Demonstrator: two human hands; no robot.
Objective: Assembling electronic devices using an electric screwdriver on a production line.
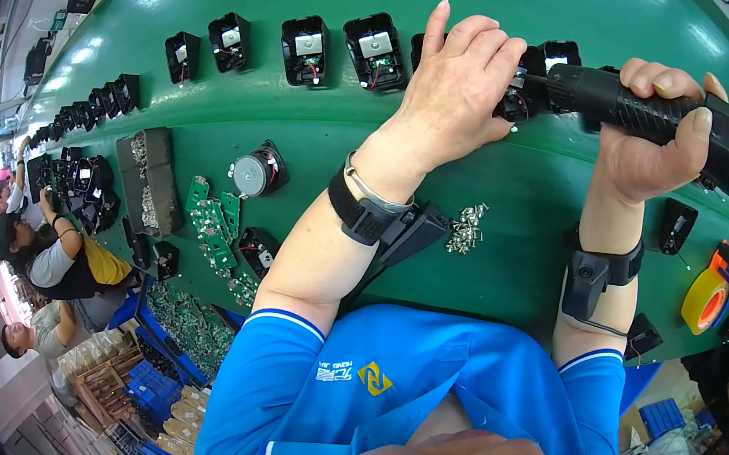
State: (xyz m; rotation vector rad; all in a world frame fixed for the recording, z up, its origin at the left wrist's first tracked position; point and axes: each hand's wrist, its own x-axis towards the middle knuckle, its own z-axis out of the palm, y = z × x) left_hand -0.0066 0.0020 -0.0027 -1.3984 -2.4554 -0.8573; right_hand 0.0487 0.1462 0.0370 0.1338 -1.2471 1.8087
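Note:
My right hand (657, 142) is wrapped round a black electric screwdriver (612, 96) that lies nearly level, its tip pointing left. That tip meets a small black plastic housing (516, 108) holding a circuit board and wires. My left hand (459, 83) grips this housing from the left, thumb at its near side and fingers over the far side, hiding much of it. More open black housings, each with a silvery block inside, stand in a curved row; one housing (376, 51) is just left of my left hand. Between my forearms lies a pile of screws (467, 228).
Left on the green table (347, 152) are a round speaker (252, 174), green circuit boards (211, 226) and a tray of small metal parts (150, 176). Yellow tape (705, 298) stands at the right. Co-workers sit along the left edge.

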